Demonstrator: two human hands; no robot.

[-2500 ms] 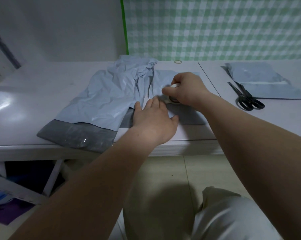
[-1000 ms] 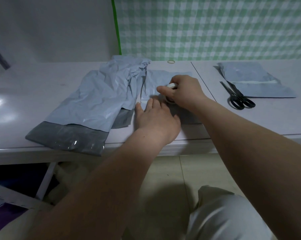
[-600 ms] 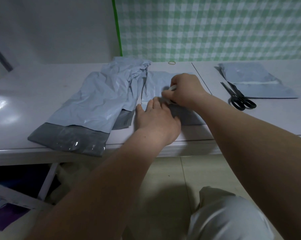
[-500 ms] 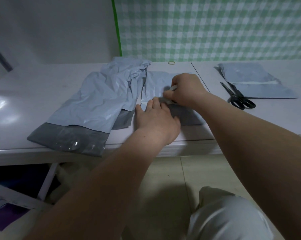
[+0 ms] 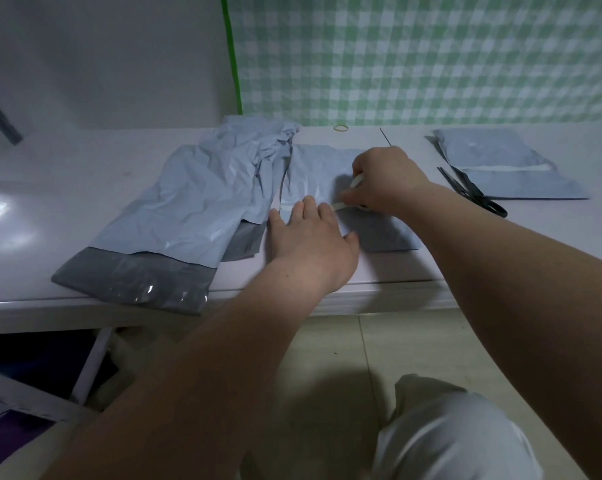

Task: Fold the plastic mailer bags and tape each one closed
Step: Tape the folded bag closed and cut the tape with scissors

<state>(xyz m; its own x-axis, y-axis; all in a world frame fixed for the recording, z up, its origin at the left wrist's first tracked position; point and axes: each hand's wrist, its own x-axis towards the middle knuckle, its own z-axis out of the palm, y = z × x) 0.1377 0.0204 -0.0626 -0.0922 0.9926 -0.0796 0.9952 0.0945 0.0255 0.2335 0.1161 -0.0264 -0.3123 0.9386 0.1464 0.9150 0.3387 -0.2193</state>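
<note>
Left hand (image 5: pixel 310 237) flat on folded mailer (image 5: pixel 313 168) near table edge (image 5: pixel 396 292); right hand (image 5: pixel 382 178) tight around tape roll (image 5: pixel 356 181) (scissors (image 5: pixel 472 192) apart, rightward).

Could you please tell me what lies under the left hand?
The left hand presses flat on a folded pale blue plastic mailer bag. A white tape strip runs under its fingers; the covered stretch cannot be seen.

The scene is being seen through one wide-angle camera worn on the head, which is being pointed forward and down over the table (image 5: pixel 67 188) toward the checked wall (image 5: pixel 431 57). The left hand (image 5: pixel 310 244) and right hand (image 5: pixel 382 178) are being framed from close by, mid-picture, with the floor (image 5: pixel 327 358) being caught below.
</note>
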